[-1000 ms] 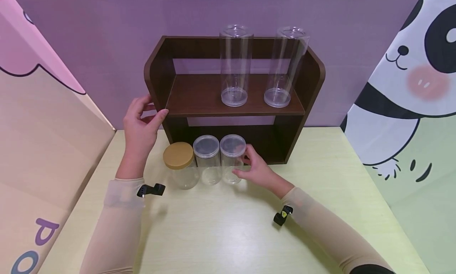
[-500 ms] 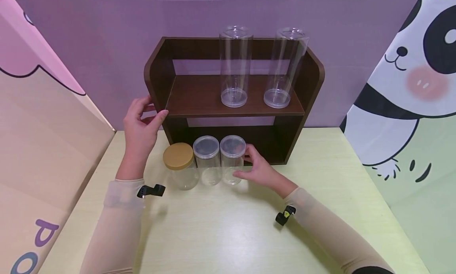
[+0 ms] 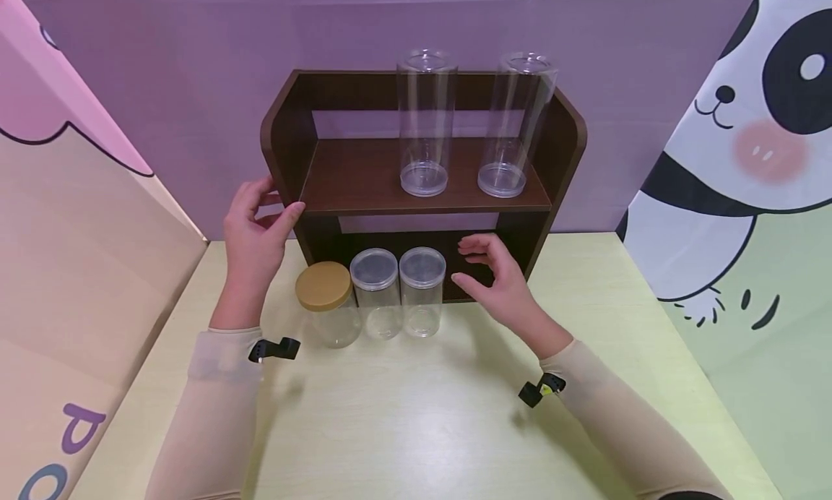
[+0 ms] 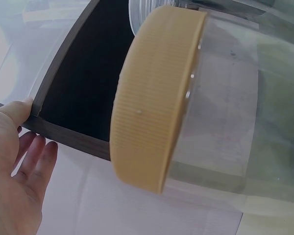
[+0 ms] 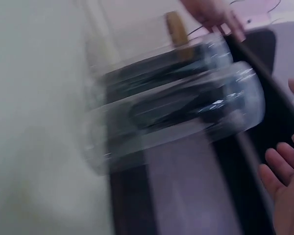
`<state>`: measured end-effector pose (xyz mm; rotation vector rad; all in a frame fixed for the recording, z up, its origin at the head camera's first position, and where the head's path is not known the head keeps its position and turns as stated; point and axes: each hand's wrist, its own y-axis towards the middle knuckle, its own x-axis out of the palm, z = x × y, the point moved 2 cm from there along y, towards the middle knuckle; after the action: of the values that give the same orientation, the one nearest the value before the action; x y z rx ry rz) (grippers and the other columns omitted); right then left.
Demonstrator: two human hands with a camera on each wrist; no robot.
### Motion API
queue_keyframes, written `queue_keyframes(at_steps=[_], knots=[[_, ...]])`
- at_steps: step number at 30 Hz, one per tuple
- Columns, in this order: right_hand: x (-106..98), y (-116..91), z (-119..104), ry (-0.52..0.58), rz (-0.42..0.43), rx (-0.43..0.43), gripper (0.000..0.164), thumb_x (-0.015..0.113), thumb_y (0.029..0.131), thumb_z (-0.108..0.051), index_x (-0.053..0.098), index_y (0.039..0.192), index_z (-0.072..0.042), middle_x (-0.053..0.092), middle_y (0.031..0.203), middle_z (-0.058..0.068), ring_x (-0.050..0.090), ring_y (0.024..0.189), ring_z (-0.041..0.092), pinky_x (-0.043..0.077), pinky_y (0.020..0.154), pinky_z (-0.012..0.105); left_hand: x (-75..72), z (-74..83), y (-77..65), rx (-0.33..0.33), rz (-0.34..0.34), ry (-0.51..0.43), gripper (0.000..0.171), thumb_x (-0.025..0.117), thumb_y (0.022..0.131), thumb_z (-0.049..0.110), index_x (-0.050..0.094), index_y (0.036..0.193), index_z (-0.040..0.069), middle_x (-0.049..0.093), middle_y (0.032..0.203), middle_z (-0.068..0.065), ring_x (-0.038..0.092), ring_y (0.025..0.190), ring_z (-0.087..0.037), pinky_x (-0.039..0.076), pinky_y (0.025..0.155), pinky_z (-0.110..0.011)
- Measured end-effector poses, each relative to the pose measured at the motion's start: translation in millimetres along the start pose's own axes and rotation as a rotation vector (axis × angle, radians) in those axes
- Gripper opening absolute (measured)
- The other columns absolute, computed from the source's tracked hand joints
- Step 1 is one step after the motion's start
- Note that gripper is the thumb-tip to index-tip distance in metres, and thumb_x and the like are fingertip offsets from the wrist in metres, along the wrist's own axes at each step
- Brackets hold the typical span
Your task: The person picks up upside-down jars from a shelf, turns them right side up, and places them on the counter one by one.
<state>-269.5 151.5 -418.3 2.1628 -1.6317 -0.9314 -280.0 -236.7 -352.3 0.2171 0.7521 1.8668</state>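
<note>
The left hand (image 3: 252, 243) grips the left side panel of a dark brown wooden two-tier shelf (image 3: 354, 171), thumb at its front edge. The right hand (image 3: 503, 287), fingers apart and holding nothing, is just right of a clear cylindrical jar with a translucent lid (image 3: 422, 292). That jar stands upright in a row with a matching clear jar (image 3: 377, 294) and a gold-lidded clear jar (image 3: 330, 305), along the shelf's lower front edge, toward the back edge of the pale wooden tabletop (image 3: 390, 406).

Three jars (image 3: 328, 305) (image 3: 377, 294) (image 3: 422, 292), two cylinders (image 3: 425, 123) (image 3: 516, 124), one shelf (image 3: 357, 173), two hands (image 3: 252, 243) (image 3: 503, 283)
</note>
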Motion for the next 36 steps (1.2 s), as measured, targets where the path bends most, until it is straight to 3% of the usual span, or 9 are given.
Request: queue_keyframes(at_steps=[5, 10, 13, 19, 26, 32, 36], knots=[[-11.1, 15.7, -31.0, -0.053, 0.084, -0.137, 0.057, 0.084, 0.093, 0.005, 0.057, 0.143, 0.006, 0.058, 0.141, 0.027, 0.062, 0.128, 0.038, 0.052, 0.113, 0.035, 0.4, -1.3, 0.1, 0.007, 0.005, -0.013, 0.043, 0.084, 0.101, 0.018, 0.075, 0.143, 0.018, 0.066, 0.122, 0.010, 0.068, 0.115, -0.015, 0.059, 0.092, -0.018], [-16.3, 38.5, -53.8, -0.109, 0.124, -0.242, 0.062, 0.085, 0.094, 0.001, 0.054, 0.147, 0.008, 0.057, 0.143, 0.027, 0.061, 0.132, 0.037, 0.053, 0.114, 0.040, 1.0, -0.1, 0.3, 0.002, 0.006, -0.012, 0.043, 0.084, 0.101, 0.017, 0.074, 0.143, 0.017, 0.066, 0.122, 0.010, 0.068, 0.116, -0.015, 0.059, 0.093, -0.019], [-15.7, 53.5, -64.2, -0.108, 0.139, -0.263, 0.066, 0.086, 0.093, 0.003, 0.052, 0.149, 0.008, 0.054, 0.146, 0.026, 0.059, 0.136, 0.042, 0.053, 0.116, 0.043, 1.8, 0.8, 0.1, -0.001, 0.002, -0.011, 0.044, 0.084, 0.101, 0.017, 0.074, 0.144, 0.017, 0.066, 0.123, 0.010, 0.067, 0.117, -0.015, 0.059, 0.093, -0.019], [-7.4, 86.3, -81.3, -0.178, 0.138, -0.158, 0.086, 0.092, 0.092, -0.009, 0.043, 0.162, -0.002, 0.048, 0.155, 0.019, 0.052, 0.146, 0.033, 0.046, 0.123, 0.037, 2.0, 0.0, 0.5, 0.004, 0.004, -0.014, 0.045, 0.084, 0.101, 0.017, 0.074, 0.144, 0.016, 0.066, 0.122, 0.010, 0.068, 0.117, -0.015, 0.059, 0.092, -0.018], [-0.7, 116.6, -77.0, -0.232, 0.121, 0.003, 0.108, 0.095, 0.090, -0.015, 0.028, 0.174, -0.016, 0.042, 0.161, 0.015, 0.046, 0.151, 0.023, 0.041, 0.125, 0.032, 1.2, -1.8, -0.4, 0.003, -0.001, -0.010, 0.045, 0.084, 0.101, 0.018, 0.074, 0.145, 0.019, 0.066, 0.125, 0.008, 0.067, 0.117, -0.015, 0.059, 0.093, -0.018], [4.1, 130.9, -71.0, -0.193, 0.114, 0.041, 0.119, 0.096, 0.088, -0.015, 0.018, 0.178, -0.023, 0.040, 0.163, 0.017, 0.046, 0.155, 0.032, 0.044, 0.125, 0.041, 0.8, 0.0, -1.1, -0.006, 0.003, -0.002, 0.045, 0.083, 0.102, 0.018, 0.073, 0.145, 0.019, 0.065, 0.124, 0.009, 0.067, 0.118, -0.015, 0.059, 0.093, -0.018], [6.2, 137.9, -67.4, -0.173, 0.123, 0.082, 0.123, 0.096, 0.088, -0.015, 0.013, 0.178, -0.025, 0.038, 0.166, 0.014, 0.044, 0.156, 0.032, 0.044, 0.125, 0.040, 1.3, 0.3, -0.6, 0.001, 0.006, -0.005, 0.045, 0.083, 0.101, 0.016, 0.073, 0.145, 0.017, 0.065, 0.123, 0.010, 0.067, 0.117, -0.014, 0.059, 0.093, -0.018]])
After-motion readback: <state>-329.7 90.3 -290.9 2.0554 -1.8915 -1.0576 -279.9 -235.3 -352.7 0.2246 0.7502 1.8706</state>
